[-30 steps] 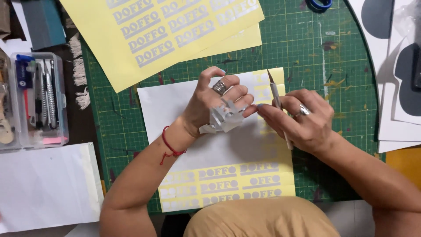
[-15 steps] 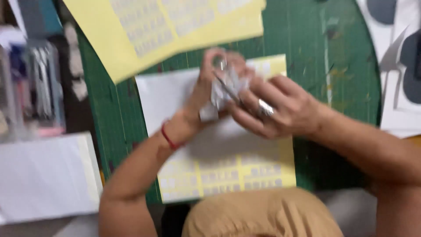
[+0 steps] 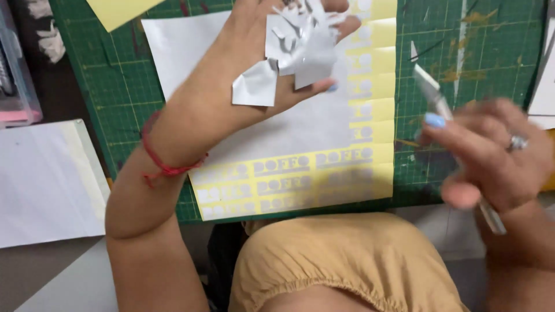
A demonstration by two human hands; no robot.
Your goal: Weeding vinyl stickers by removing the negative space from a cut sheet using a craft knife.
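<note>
- Left hand (image 3: 260, 63): raised over the sheet, back toward the camera, fingers spread wide; white scraps (image 3: 289, 52) of peeled film cling to the fingers and the back of the hand. Red thread bracelet (image 3: 165, 164) at the wrist.
- Right hand (image 3: 491, 156): blurred, fingers closed around a craft knife (image 3: 439, 107), blade pointing up and left; ring on one finger.
- Plastic box (image 3: 14, 86): far left edge, partly cut off.
- White paper (image 3: 40, 179): lower left, beside the mat.
- Yellow sticker sheet (image 3: 324, 167): flat under the left hand, rows of cut-out lettering, much of the top layer peeled to a pale backing.
- Second yellow sheet (image 3: 118, 8): top left corner, well apart.
- Green cutting mat (image 3: 480, 52): gridded, scored, stained, beneath everything.
</note>
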